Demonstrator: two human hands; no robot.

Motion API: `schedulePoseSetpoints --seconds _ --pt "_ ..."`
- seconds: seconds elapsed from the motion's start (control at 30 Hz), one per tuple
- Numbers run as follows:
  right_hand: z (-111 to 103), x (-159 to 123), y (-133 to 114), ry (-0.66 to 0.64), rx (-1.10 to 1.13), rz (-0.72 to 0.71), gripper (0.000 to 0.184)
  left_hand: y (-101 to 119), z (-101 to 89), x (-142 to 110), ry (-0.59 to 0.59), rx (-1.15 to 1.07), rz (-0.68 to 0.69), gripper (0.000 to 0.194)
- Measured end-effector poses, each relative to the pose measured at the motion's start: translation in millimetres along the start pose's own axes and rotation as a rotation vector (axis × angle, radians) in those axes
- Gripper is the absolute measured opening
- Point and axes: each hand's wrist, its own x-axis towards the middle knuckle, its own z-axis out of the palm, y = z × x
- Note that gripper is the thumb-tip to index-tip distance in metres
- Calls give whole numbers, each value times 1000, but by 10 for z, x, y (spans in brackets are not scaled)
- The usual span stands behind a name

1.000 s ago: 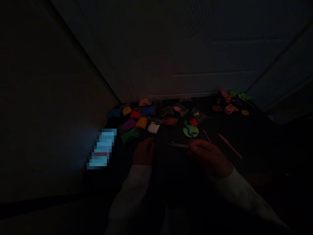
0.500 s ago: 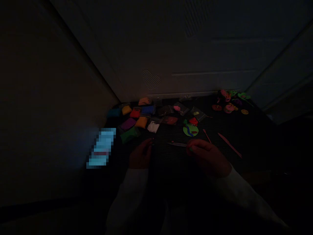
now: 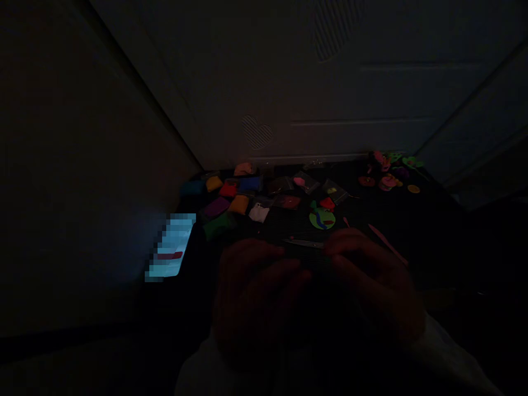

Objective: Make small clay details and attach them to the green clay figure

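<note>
The scene is very dark. My left hand (image 3: 256, 297) is raised in front of the table, its fingers pointing right and slightly apart, with nothing visible in them. Facing it, my right hand (image 3: 375, 280) has its thumb and fingers drawn together; whatever lies between the tips is too dark to make out. Just beyond the fingers lies a slim pointed metal tool (image 3: 304, 243), its right end hidden by my right hand. Behind that is a round green clay disc (image 3: 322, 218) with blue and red pieces on it, beside a red clay lump (image 3: 327, 204).
Bags of coloured clay, among them green (image 3: 218, 225), purple (image 3: 216, 207) and white (image 3: 259, 212), cover the left of the dark table. A pink plastic knife (image 3: 388, 243) lies at right. Small clay figures (image 3: 388, 182) stand back right. A lit phone (image 3: 173, 247) is at left.
My left hand has lifted and moved right towards my right hand, leaving a tiny reddish bit on the table. My right hand has risen closer to the camera and slightly right.
</note>
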Motion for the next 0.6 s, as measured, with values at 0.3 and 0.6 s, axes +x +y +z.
schedulePoseSetpoints --seconds 0.3,0.6 --pt "40 -34 -87 -68 -132 -61 6 93 58 16 84 35 274 23" --pt "40 -31 -72 -78 -171 -85 7 84 57 25 95 -7 210 23"
